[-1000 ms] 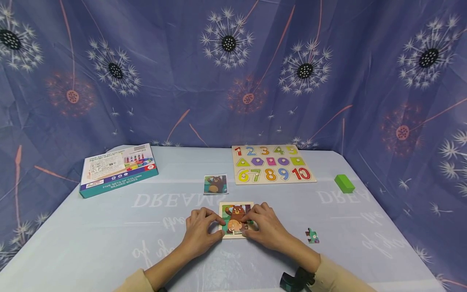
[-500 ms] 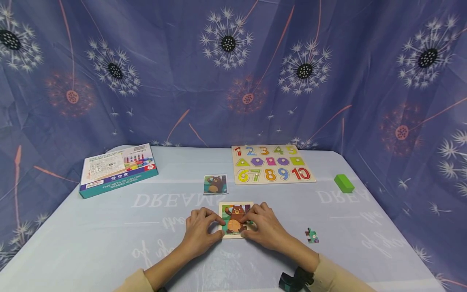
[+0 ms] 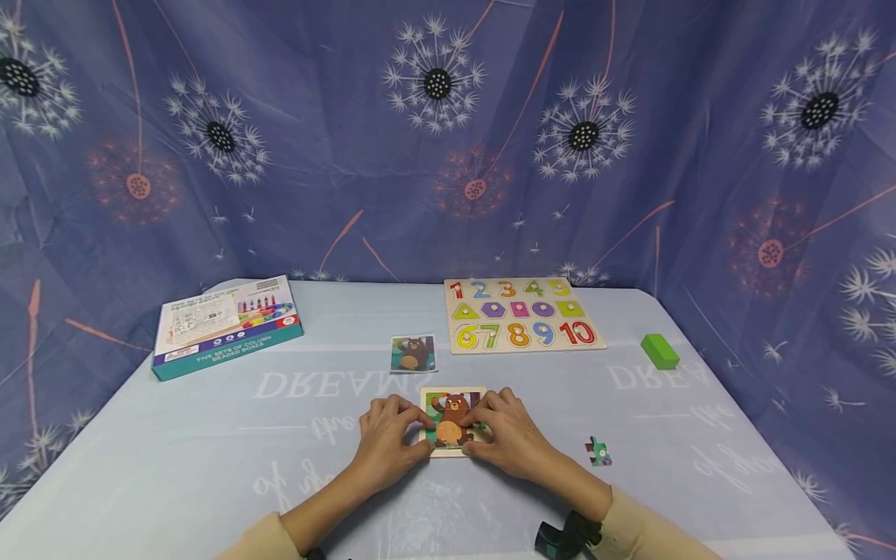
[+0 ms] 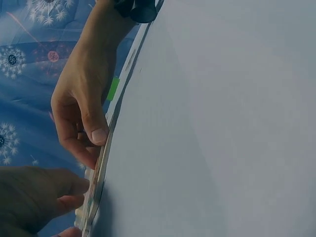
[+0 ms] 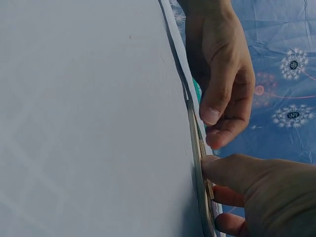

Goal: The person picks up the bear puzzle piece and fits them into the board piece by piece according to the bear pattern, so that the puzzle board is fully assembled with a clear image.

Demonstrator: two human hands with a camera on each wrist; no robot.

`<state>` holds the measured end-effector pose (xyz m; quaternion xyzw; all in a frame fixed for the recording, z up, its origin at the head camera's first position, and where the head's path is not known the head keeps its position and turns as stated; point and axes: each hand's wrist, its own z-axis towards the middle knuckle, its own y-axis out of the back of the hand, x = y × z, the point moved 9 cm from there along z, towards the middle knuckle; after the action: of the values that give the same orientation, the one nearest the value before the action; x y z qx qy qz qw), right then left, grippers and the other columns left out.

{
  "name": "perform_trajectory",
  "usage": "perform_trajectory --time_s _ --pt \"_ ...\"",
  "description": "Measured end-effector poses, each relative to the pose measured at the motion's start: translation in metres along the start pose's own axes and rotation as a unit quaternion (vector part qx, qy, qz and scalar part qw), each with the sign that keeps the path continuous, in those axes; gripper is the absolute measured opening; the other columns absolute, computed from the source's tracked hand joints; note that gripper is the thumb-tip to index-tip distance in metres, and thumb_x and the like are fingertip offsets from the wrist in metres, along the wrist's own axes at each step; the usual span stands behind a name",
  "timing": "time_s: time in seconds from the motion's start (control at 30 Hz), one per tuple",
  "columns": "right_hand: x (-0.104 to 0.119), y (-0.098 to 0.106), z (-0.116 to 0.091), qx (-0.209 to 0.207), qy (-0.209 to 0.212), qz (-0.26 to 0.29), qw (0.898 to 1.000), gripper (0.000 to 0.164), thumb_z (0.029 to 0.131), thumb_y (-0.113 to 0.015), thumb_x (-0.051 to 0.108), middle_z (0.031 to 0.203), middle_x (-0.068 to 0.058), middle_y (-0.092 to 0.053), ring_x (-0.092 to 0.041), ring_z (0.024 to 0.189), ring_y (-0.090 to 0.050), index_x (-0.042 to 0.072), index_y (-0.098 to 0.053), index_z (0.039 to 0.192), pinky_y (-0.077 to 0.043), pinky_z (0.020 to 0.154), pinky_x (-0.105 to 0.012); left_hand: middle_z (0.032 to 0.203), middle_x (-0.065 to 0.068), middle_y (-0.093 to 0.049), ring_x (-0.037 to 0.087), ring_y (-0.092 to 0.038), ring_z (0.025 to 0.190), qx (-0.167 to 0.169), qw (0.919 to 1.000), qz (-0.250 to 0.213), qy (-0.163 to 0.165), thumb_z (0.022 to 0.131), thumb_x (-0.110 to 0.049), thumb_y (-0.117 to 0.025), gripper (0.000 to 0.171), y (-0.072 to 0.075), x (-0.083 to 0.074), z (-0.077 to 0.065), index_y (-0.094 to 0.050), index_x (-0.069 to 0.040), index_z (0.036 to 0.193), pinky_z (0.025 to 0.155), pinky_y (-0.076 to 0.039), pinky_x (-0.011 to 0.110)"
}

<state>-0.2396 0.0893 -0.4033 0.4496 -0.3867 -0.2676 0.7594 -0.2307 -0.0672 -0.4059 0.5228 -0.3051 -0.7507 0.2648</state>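
A small wooden jigsaw puzzle [image 3: 451, 412] with a brown bear lies in its tray [image 3: 428, 390] at the middle of the table. My left hand [image 3: 386, 439] is at the tray's left side, thumb and forefinger spread with their tips at the rim. From the right, my right hand [image 3: 514, 435] pinches a puzzle piece [image 5: 212, 191] at the lower right of the picture; its thumb and fingers cover much of that corner. In the right wrist view this piece stands slightly raised above the tray edge. A loose teal puzzle piece [image 3: 598, 451] lies to the right.
A bear picture card [image 3: 413, 354] lies behind the tray. Farther back is a number and shape board [image 3: 525, 315], with a green block [image 3: 660, 351] to its right. A beaded-toy box [image 3: 227, 327] stands at the back left. A patterned curtain [image 3: 336, 155] hangs behind.
The pale gap at the bottom of the bear picture has closed. My left hand has shifted slightly right over the tray's edge; my right hand stays almost where it was.
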Motion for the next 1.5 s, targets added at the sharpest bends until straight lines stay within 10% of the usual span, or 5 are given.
perform_trajectory --time_s 1.5 --pt "-0.003 0.0 -0.001 -0.003 -0.002 0.02 1.0 0.017 0.074 -0.077 0.033 0.089 0.009 -0.054 -0.006 0.086 -0.037 0.026 -0.07 0.088 -0.034 0.079 -0.031 0.095 -0.004 -0.048 0.019 -0.037 0.096 -0.01 0.9997 0.018 -0.014 0.068 -0.026 -0.077 0.014 -0.014 -0.013 0.002 -0.068 -0.025 0.079 0.09 -0.025 0.05"
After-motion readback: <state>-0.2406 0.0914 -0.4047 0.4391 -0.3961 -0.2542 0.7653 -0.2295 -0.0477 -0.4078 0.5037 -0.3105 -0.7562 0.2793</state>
